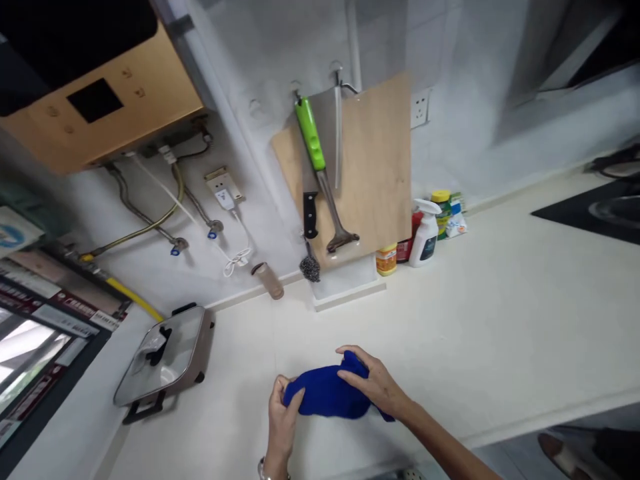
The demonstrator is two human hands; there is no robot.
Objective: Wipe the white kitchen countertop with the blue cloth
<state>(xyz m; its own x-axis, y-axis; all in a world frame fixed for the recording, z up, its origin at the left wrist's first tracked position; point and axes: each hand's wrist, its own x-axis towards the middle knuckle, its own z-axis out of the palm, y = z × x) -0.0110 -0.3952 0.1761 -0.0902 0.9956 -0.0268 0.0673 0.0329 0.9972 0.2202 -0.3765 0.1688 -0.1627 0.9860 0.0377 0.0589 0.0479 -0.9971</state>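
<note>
Gripping the blue cloth's (330, 393) left end between thumb and fingers, my left hand (285, 417) should hold firm above the white desk (490, 320) while my right (373, 383), pinching the other end, draws evenly outward; the cloth's underside is hidden, its drooping corner indistinct.

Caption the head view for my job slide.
Two hands hold a dark blue cloth above a long white countertop.

Two hands (283, 419) (375, 385), one cloth (327, 393), one pan (200, 353)
</note>
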